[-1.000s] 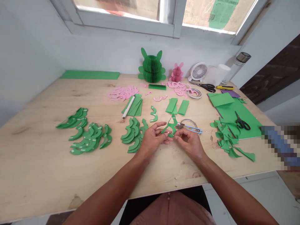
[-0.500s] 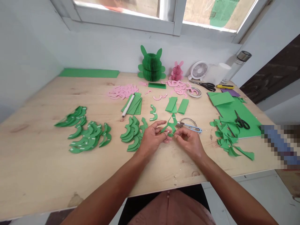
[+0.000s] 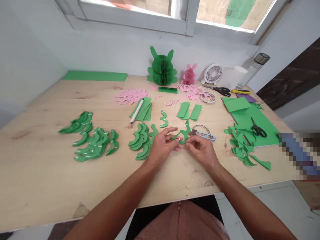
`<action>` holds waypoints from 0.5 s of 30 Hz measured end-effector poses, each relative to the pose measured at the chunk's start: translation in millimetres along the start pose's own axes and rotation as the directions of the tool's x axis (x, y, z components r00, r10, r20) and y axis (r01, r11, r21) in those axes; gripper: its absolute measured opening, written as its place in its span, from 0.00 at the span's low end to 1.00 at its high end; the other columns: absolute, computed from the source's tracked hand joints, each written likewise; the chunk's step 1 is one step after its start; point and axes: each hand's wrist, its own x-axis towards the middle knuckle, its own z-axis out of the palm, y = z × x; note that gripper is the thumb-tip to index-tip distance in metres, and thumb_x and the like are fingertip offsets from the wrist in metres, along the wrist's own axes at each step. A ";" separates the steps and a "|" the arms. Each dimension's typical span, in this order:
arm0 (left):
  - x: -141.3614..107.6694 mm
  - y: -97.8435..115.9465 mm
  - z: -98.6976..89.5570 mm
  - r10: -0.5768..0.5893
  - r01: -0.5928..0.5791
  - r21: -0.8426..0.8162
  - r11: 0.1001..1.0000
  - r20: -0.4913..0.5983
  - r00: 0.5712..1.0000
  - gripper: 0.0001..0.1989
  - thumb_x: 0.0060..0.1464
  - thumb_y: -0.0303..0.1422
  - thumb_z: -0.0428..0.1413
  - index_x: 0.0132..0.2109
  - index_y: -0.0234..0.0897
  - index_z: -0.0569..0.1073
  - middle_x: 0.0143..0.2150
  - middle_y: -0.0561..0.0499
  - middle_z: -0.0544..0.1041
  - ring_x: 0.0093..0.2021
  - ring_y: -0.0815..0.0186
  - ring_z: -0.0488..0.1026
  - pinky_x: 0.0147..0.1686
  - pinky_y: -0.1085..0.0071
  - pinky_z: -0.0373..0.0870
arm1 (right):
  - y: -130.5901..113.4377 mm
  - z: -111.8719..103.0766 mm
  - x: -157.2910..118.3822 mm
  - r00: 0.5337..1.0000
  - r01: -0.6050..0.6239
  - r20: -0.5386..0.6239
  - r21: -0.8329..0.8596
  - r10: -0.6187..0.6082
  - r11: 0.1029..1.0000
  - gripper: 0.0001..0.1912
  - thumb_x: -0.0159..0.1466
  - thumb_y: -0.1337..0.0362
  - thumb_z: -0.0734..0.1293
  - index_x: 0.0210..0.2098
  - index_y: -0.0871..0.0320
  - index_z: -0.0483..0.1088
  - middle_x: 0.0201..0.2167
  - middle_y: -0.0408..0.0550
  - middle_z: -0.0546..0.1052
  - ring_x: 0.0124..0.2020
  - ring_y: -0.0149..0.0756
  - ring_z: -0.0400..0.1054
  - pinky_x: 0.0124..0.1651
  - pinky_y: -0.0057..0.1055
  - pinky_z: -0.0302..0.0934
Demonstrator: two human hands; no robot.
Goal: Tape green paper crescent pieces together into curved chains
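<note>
Between my hands is a curved green paper cutout (image 3: 185, 132), its scalloped shape standing up off the table. My left hand (image 3: 167, 143) pinches it from the left, thumb against the fingers. From the right, my right hand (image 3: 200, 147) has thumb and index pressed together at the cutout's lower edge. Just beyond my right hand lie blue-handled thread snips (image 3: 206, 136) and a ring of tape (image 3: 201, 129). A single green cutout with white strips (image 3: 163, 119) rests past my left hand, and a stack of similar green cutouts (image 3: 138, 138) lies to its left.
More green cutouts (image 3: 93, 148) are piled at left. A white pen (image 3: 137, 111) lies on green cards. Pink cutouts (image 3: 131, 96), a green honeycomb figure (image 3: 162, 70) and a small fan (image 3: 212, 74) stand or lie farther back. Black scissors (image 3: 258, 128) and green scraps (image 3: 241, 145) are at right.
The green cutout's pieces have shifted slightly between my fingers, its upper part now opened out. Both hands stay nearly in place; the view has tilted a little.
</note>
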 end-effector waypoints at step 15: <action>0.1 -3.8 -0.1 0.036 -0.036 0.031 0.999 0.005 0.999 0.25 0.41 0.25 0.60 0.50 0.32 0.67 0.30 0.49 0.78 0.22 0.69 0.74 0.23 0.74 0.70 | -4.8 0.2 -1.0 0.998 0.047 -0.032 -0.073 -0.049 0.996 0.04 0.54 0.68 0.63 0.26 0.57 0.70 0.24 0.43 0.74 0.26 0.31 0.65 0.30 0.27 0.57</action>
